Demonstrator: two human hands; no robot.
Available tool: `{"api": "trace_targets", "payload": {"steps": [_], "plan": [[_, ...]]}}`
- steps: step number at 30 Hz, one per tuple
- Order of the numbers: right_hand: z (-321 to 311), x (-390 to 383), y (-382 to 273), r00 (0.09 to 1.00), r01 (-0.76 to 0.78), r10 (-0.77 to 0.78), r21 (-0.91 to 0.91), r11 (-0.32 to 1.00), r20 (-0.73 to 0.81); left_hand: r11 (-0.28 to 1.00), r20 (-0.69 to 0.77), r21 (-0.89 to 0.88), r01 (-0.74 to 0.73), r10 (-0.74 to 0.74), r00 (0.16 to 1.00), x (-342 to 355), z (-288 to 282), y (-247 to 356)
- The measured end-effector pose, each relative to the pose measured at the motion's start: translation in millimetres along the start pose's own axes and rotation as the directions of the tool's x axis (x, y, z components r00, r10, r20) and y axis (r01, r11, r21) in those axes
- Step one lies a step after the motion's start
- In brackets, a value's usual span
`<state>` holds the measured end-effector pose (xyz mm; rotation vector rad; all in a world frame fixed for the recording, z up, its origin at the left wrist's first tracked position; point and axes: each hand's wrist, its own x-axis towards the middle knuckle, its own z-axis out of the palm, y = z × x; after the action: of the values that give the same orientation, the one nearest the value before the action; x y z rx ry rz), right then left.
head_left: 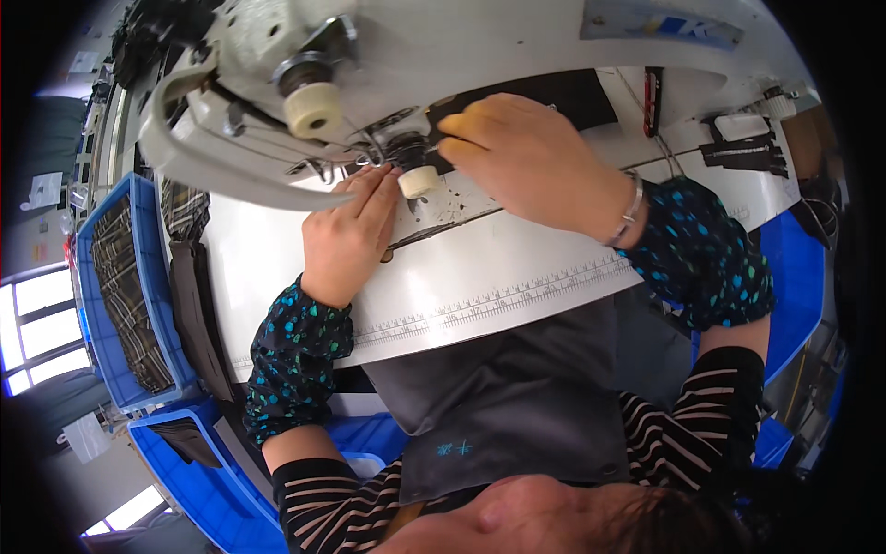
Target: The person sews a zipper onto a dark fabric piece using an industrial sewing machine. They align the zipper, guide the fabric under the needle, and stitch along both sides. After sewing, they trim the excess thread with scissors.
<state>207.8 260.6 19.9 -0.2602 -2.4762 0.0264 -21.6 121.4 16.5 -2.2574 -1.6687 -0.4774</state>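
Observation:
The head of a white sewing machine (443,46) reaches over the white table at the top of the view. My left hand (346,240) rests on the table with its fingers stretched forward, their tips close to the needle area, which the machine partly hides. To the right, my right hand (540,166) is raised beside a white knob (420,182) on the machine. Its fingers are curled into a pinch, and anything between them is too small to make out. A piece of black fabric (572,103) lies beyond the right hand.
Red-handled thread snips (652,102) lie at the back right, near black fabric strips (748,154). A ruler scale (498,302) runs along the table's front edge. At left, one blue crate (186,383) holds plaid fabric; another blue crate (217,503) stands below. Blue plastic (801,277) shows at right.

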Motion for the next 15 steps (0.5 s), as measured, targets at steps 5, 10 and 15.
{"api": "trace_targets", "payload": {"steps": [5,10,15], "plan": [[40,2,-3,0.999,0.018,-0.018,0.001,1.0,-0.044,0.999,0.014,0.031,0.038,-0.039,0.999,-4,1,-1],[35,2,-8,1.0,0.015,-0.017,-0.081,0.997,-0.026,0.998,0.04,0.047,0.029,-0.031,0.999,-6,3,-2],[33,11,-11,0.999,0.027,-0.021,-0.127,0.992,0.046,1.0,0.023,-0.018,0.01,-0.01,1.0,-1,1,0]]}}
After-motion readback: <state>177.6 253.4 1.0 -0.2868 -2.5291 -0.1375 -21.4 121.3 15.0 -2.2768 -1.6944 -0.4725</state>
